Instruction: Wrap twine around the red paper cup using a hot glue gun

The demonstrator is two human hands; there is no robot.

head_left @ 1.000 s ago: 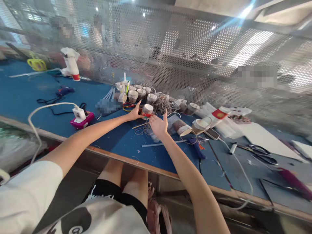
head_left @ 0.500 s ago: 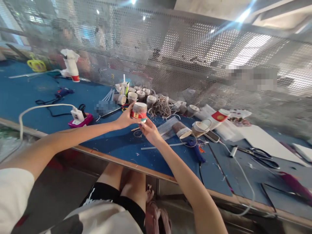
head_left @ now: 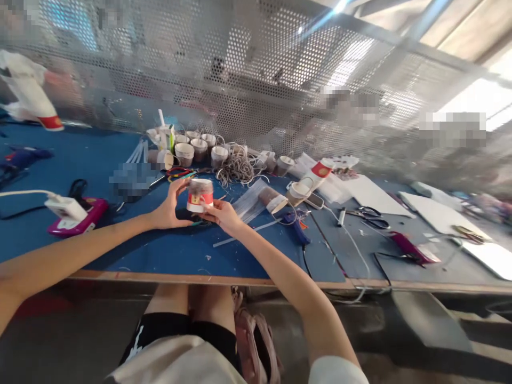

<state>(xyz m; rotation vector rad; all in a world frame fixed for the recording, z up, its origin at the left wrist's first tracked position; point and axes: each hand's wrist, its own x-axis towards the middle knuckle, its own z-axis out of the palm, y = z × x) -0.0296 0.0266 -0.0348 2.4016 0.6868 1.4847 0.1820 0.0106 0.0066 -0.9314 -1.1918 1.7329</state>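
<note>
I had both hands, left hand [head_left: 170,209] and right hand [head_left: 222,214], clamped on the paper cup [head_left: 199,194]; squeezing probably risked crushing it, though blur hid my fingertips.

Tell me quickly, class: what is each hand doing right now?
Left hand: closed on the side of the paper cup.
Right hand: closed on the same cup's lower edge.

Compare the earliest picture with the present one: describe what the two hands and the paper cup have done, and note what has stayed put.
The paper cup was picked up from among the clutter and brought nearer; the left hand and right hand now hold it upright above the blue table. The row of cups and string pile stayed.
</note>
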